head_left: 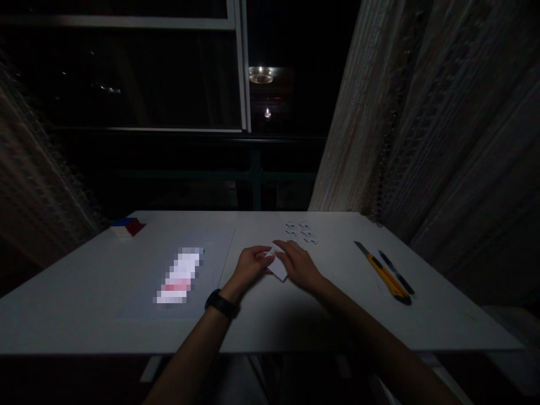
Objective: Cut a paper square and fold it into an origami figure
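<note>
Two-handed pinch grip [302, 268] on paper [279, 270]

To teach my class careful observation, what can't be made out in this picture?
All in the head view:
White paper: partly covered by the left hand and right hand.
Bright patch: blurred by pixelation, content unreadable.
Small marked pieces: marks too small to read.
Right curtain: cut off by the picture's edge.

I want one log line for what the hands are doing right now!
left hand: holding white paper | right hand: holding same paper | table: yellow cutter beside dark pen
</note>
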Tool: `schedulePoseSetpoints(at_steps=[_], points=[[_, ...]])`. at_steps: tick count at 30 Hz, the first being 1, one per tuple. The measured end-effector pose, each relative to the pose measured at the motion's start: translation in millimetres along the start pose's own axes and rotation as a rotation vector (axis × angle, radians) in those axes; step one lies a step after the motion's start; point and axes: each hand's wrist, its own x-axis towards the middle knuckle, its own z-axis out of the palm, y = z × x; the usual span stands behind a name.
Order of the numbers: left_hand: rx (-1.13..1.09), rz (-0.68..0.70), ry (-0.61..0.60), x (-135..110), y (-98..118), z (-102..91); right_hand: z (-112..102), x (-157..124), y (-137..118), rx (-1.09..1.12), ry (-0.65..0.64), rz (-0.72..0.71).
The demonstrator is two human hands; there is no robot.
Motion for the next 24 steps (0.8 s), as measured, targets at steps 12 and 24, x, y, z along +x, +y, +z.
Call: schedulePoseSetpoints(at_steps=[12, 24], points=[[-0.026, -0.012, 0.068, 3.0, 0.2, -4.9, -2.3, 5.0, 6.5, 0.429, 0.021, 0.244], [-0.086, -0.004, 0.110, 5.2, 2.8, -7.6, -1.4, 8.1, 15.8, 0.945, 0.036, 0.576]])
